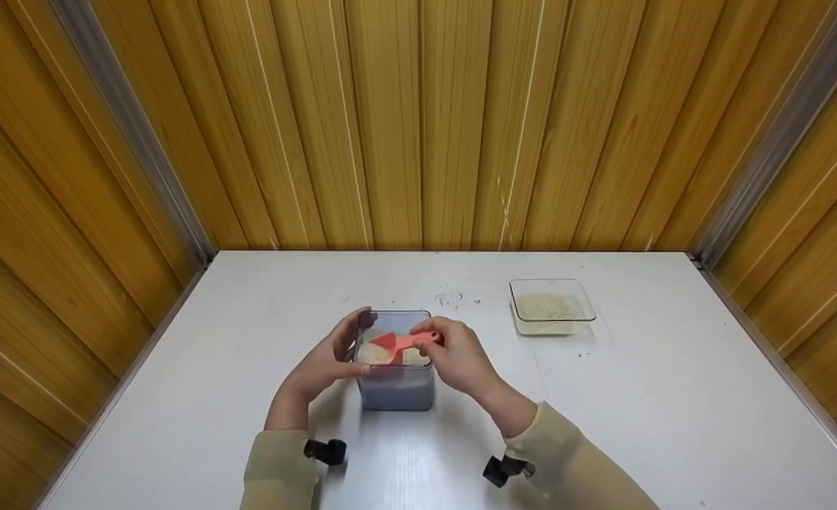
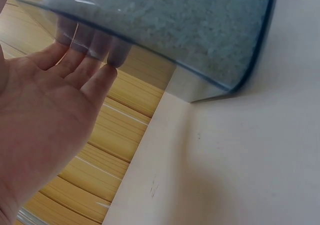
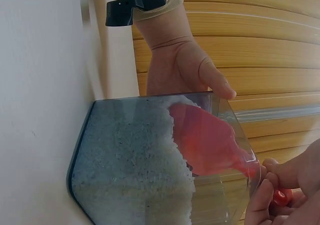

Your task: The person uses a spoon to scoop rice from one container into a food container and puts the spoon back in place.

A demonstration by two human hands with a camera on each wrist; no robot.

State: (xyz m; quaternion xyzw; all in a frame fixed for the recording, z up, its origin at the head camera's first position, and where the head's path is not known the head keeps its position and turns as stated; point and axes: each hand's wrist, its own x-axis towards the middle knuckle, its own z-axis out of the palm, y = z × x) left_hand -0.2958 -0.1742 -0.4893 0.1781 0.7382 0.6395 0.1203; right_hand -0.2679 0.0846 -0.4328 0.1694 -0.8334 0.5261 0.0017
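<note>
A clear bluish container (image 1: pixel 397 393) full of white grains, which look like rice (image 2: pixel 200 25), stands at the middle of the table. My left hand (image 1: pixel 319 370) holds its left side, thumb at the near rim and fingers round the far wall. By its handle, my right hand (image 1: pixel 462 358) pinches a red scoop (image 1: pixel 404 341) over the right rim. The scoop's bowl is inside the container, against the grains (image 1: pixel 373 353). Through the clear wall, the right wrist view shows the scoop bowl (image 3: pixel 205 140) at the grain surface.
A rectangular glass dish (image 1: pixel 553 327) with a layer of similar grains stands at the back right of the white table (image 1: pixel 198 411). Small dark specks and marks (image 1: pixel 450 297) dot the tabletop. Wood-patterned panels (image 1: pixel 453 127) enclose the back and sides.
</note>
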